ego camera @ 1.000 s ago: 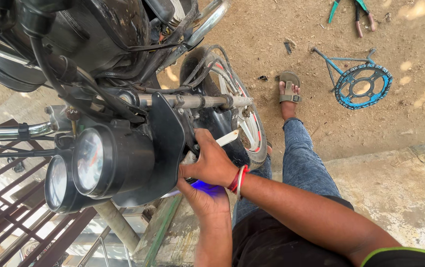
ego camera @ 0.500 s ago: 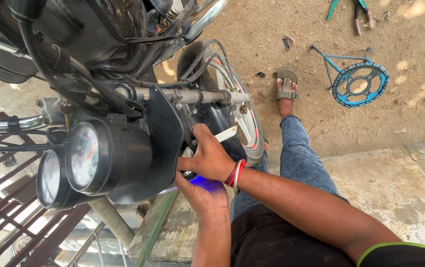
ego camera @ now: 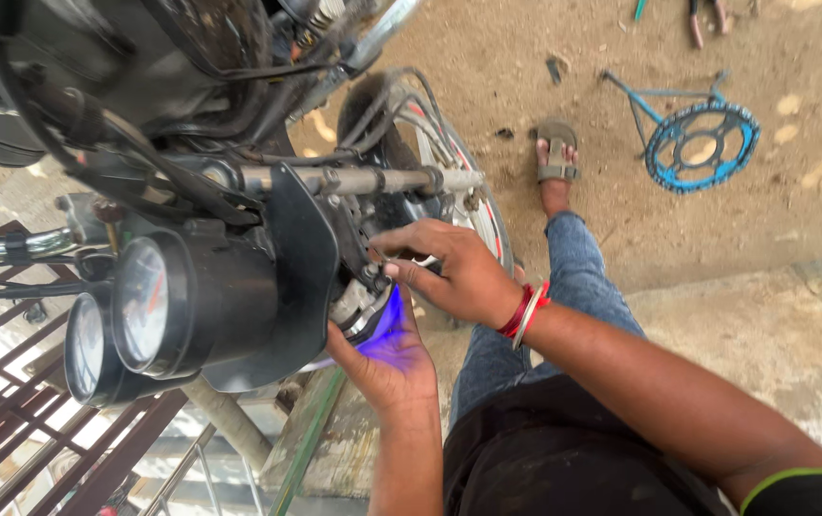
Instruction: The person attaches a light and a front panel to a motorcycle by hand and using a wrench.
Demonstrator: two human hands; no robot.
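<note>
- Far left: dark red metal grille [ego camera: 10,420] under the bike, w/ chrome handlebar [ego camera: 0,247] above it.
- Twin round gauges [ego camera: 134,315] in black housings, dials facing lower left; black shroud [ego camera: 296,277] just right of them.
- Centre: small lamp unit [ego camera: 365,311] tucked behind the shroud, glowing blue-violet, light spilling onto the palm below.
- Left hand [ego camera: 387,363] palm up, fingers curled, cupping the lamp unit from underneath.
- Right hand [ego camera: 454,272] on top, fingertips pinched together at the bracket just above the lamp unit; can't tell what they grip. Red thread + bangle on wrist [ego camera: 524,311].
- Behind hands: front wheel [ego camera: 473,205] and chrome fork tube [ego camera: 363,180], cables all over.
- Right: jeans leg, sandalled foot [ego camera: 554,162] on dirt.
- Far right: blue chain sprocket [ego camera: 703,145] lying flat on dirt, well apart from hands; pliers handles [ego camera: 703,19] at top edge.
</note>
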